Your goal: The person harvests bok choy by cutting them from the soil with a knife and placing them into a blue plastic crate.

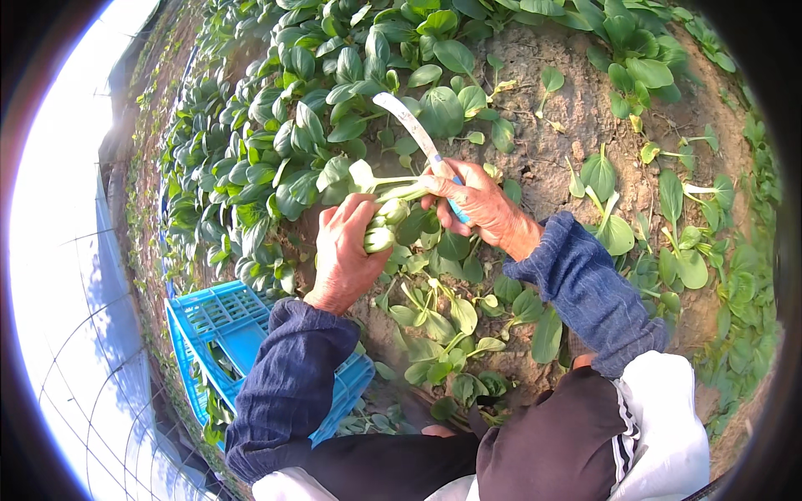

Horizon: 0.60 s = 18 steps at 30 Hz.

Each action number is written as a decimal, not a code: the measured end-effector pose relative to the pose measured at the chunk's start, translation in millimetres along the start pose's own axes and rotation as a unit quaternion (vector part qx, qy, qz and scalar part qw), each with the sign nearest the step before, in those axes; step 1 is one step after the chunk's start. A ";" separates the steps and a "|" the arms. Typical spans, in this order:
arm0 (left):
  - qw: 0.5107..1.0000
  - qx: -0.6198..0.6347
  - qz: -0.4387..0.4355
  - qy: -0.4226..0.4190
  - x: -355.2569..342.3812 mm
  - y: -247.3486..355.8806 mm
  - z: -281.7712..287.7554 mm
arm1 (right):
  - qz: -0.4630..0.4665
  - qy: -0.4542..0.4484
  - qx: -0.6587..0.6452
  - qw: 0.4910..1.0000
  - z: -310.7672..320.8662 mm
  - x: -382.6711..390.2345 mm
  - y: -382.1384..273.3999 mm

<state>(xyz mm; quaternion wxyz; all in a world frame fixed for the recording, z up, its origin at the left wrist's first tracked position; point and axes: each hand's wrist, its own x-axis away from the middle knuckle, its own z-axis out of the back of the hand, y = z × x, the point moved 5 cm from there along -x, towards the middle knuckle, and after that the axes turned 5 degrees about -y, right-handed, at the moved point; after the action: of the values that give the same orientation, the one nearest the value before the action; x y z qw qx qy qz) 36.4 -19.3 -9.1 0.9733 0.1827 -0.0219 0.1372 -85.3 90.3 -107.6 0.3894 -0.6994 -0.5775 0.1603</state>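
Brown, dry soil (535, 75) is covered by leafy green plants (242, 159) — thickly on the left, with more bare ground shown on the right. Between the two hands, above the soil, a bunch of greens (381, 240) with fat, pale stems is held. It is gripped by the left hand (344, 250), with the fingers curled around it. A knife (409, 123) with a blue handle and a curved blade is clasped in the right hand (484, 204), and a thin stem seems to be pinched there too. Outer leaves are being taken off, it seems — for this, a firm hold is needed, with the blade kept clear of skin. Loose leaves (616, 235) are strewn on the right. A blue crate (238, 346) is partly blocked by the left sleeve (288, 384).
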 end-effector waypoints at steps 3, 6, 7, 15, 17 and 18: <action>0.990 -0.113 -0.058 0.056 5.1 28.6 28.0 | 0.039 0.034 0.091 0.995 3.5 4.0 -11.5; 0.991 -0.095 -0.086 0.030 3.7 45.8 24.6 | 0.018 0.007 0.156 0.988 -2.5 17.3 -18.9; 0.991 -0.095 -0.097 0.012 2.5 50.0 20.2 | 0.007 -0.012 0.169 0.985 -10.0 21.3 -24.2; 0.840 0.495 0.217 -0.046 5.0 -0.5 -9.6 | 0.000 -0.027 0.005 1.000 -17.2 10.5 -18.5; 0.794 0.559 0.232 -0.058 8.2 -0.7 -11.8 | 0.013 -0.025 0.051 0.998 -14.2 9.5 -19.2; 0.772 0.586 0.236 -0.062 9.7 0.3 -14.0 | 0.003 -0.035 0.078 0.996 -17.0 12.3 -23.2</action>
<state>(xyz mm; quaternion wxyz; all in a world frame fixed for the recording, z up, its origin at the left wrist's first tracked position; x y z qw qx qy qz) 45.5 -11.5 -21.1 0.6110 0.7151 -0.0398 0.3372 -86.2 96.4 -76.9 0.4221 -0.6624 -0.5745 0.2302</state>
